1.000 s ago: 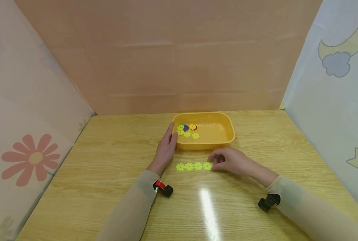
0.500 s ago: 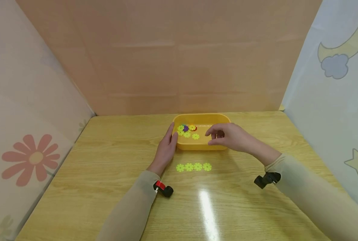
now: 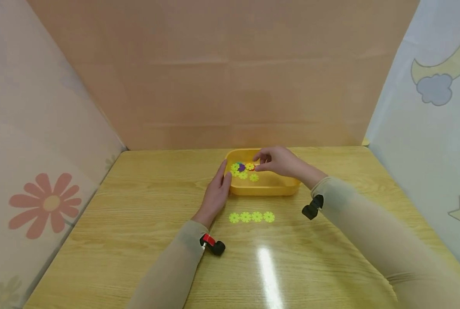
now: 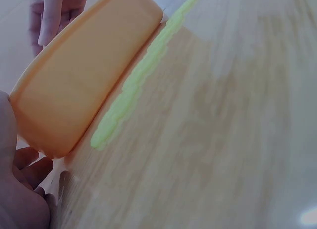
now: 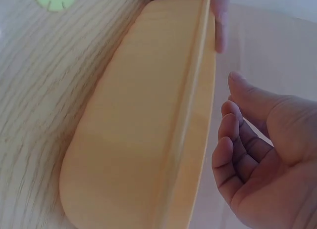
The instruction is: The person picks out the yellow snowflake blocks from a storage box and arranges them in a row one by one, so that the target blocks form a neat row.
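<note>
My left hand (image 3: pixel 215 189) holds the left end of a yellow plastic tray (image 3: pixel 264 190), its thumb at the rim; in the left wrist view its fingers (image 4: pixel 37 172) curl against the tray's end. Inside the tray's left side lie several flower-shaped plastic discs, among them a yellow one (image 3: pixel 254 177), a purple one (image 3: pixel 241 168) and a partly covered red one. My right hand (image 3: pixel 278 162) hovers over the tray beside these discs. In the right wrist view its fingers (image 5: pixel 229 150) bend loosely, with a gap to the thumb and nothing visible between them.
A straight row of several yellow-green flower discs (image 3: pixel 251 217) lies on the wooden table (image 3: pixel 156 206) in front of the tray. An orange-brown backdrop (image 3: pixel 230 86) stands behind, and printed panels rise at both sides. Each sleeve carries a black wrist camera.
My right hand has left the end of the disc row and moved forward and left over the tray, beside the discs. My left hand stays at the tray's left end.
</note>
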The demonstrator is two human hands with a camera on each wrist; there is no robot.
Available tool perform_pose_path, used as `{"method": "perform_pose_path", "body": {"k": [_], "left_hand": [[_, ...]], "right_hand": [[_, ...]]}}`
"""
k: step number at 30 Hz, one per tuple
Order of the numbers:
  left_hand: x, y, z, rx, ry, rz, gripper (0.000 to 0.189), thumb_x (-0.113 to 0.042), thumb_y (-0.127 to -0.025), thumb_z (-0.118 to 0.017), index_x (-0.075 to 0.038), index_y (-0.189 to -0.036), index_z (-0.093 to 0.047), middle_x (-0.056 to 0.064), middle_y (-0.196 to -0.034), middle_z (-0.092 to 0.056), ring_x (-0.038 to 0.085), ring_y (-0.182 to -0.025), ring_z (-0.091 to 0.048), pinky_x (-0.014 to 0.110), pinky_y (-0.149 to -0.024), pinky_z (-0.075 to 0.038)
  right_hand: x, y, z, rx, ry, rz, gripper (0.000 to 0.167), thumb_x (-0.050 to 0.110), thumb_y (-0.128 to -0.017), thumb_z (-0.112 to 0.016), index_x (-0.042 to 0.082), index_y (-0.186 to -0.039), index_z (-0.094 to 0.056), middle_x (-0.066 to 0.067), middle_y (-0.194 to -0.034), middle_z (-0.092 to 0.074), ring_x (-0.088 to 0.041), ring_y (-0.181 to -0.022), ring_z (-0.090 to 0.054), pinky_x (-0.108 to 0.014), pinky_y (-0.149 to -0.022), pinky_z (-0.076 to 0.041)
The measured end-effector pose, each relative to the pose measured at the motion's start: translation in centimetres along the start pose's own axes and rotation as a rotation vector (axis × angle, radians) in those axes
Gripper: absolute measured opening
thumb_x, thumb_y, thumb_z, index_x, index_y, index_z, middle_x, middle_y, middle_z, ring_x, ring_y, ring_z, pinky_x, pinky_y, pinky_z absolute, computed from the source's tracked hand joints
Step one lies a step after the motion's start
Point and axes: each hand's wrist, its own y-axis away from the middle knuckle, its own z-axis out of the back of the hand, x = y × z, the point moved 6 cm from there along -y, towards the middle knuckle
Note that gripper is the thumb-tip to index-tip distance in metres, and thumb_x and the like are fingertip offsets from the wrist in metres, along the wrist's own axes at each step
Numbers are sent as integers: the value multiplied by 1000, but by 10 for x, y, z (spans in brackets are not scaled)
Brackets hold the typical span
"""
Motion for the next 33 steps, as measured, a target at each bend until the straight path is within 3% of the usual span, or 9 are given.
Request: {"method": "perform_pose_path", "body": {"k": [14, 26, 33], "left_hand": [[1, -1, -1, -3, -19, 6, 71, -69, -115, -35, -39, -178, -22, -2, -179, -33, 24, -164, -31, 49, -133, -27], [0, -1, 0, 2, -16, 7, 69, -67, -116, -35, -39, -178, -22, -4, -179, -31, 22, -164, -29, 47, -133, -26], [1, -1, 1, -4, -24, 7, 66, -62, -117, -36, -39, -178, -22, -3, -179, -32, 24, -164, -30, 49, -133, -27]], "right_hand": [[-28, -24, -24, 63, -122, -45, 33, 18, -102, -83, 1, -130, -78, -8, -107, -73, -28, -100, -64, -40, -92, -54], [-47, -27, -37, 112, -185, -80, 26, 17, -102, -83, 5, -124, -80, -8, -100, -72, -25, -89, -60, -33, -77, -48], [-52, -28, -44, 134, -184, -81, 28, 17, -102, -83, 4, -127, -80, -5, -99, -73, -23, -92, -62, -35, -87, -51]]}}
